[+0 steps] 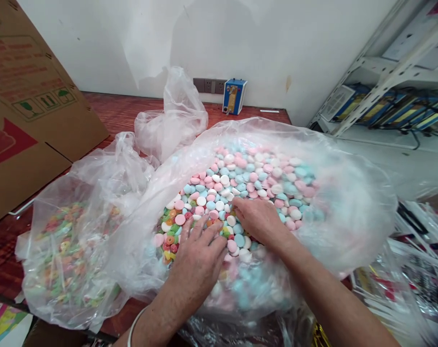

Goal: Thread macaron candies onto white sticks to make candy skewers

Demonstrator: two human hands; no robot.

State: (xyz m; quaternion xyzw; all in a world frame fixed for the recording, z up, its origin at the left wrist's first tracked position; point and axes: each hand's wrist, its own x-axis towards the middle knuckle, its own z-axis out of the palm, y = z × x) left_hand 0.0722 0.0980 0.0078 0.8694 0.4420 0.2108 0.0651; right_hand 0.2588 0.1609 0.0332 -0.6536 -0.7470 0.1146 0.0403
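Both hands are down among the candies [236, 180] in the big bag: the left hand [200, 255] lies palm down with its fingers spread and tips on the pieces, and the right hand [260, 219] is curled with its fingertips in them, though I cannot tell whether it grips any. Behind is a white wall [132, 43], with a red-brown bench [113, 106] running up to it. On the left, a carton [34, 96] hides part of the bench; its orange-red lines of print are too small to read, but its green marks show a glass, upright arrows and an umbrella, and near them is a red panel with a fruit-like outline. The big bag [352, 202] gapes around the candies, its cloudy film veiling those at the right and below the hands. To the right, a shelf [378, 140] carries blue and yellow units [388, 108] with dark cables, above some clear-wrapped packs [421, 270]. Beside the big bag, a small bag [96, 166] covers orange and green pieces, and an upright crumpled bag [171, 115] stands behind. Near the wall sit a blue device [234, 96] and, just beside it, sockets [208, 86]. A pale bangle [132, 329] circles the left wrist. Most candies are pink, blue and white discs; bright rings [170, 239] are mixed in near the left hand.
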